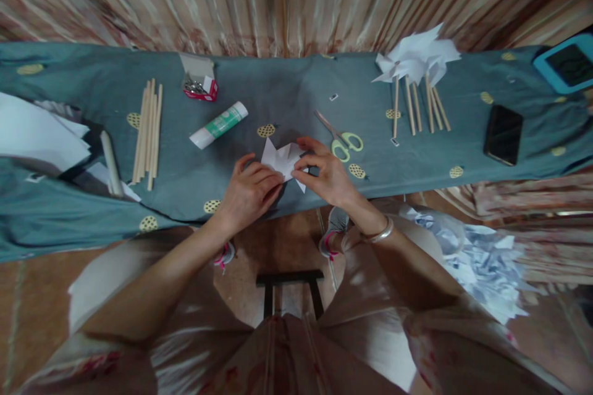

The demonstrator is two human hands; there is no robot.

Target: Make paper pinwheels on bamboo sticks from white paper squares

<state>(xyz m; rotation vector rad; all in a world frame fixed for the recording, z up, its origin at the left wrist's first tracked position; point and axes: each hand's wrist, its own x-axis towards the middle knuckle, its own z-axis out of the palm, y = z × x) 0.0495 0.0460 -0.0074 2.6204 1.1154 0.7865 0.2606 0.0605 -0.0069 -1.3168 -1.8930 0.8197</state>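
Note:
Near the front edge of the cloth-covered table, a folded white paper piece [280,159] with pointed corners lies between my hands. My left hand [252,190] presses its fingertips on the paper's lower left part. From the right, my right hand [324,171] pinches the paper's right side with thumb and fingers. Scissors [341,137] with pale green handles lie just beyond my right hand. A green and white glue stick [219,125] rests beyond my left hand.
Wooden sticks [149,134] and white sheets [39,133] lie left. A red-and-white box [200,81] of metal pieces stands behind. White pinwheels [417,58] on sticks, a black phone [504,135] and a blue-framed device [567,65] are right. Paper scraps [486,265] sit below the table.

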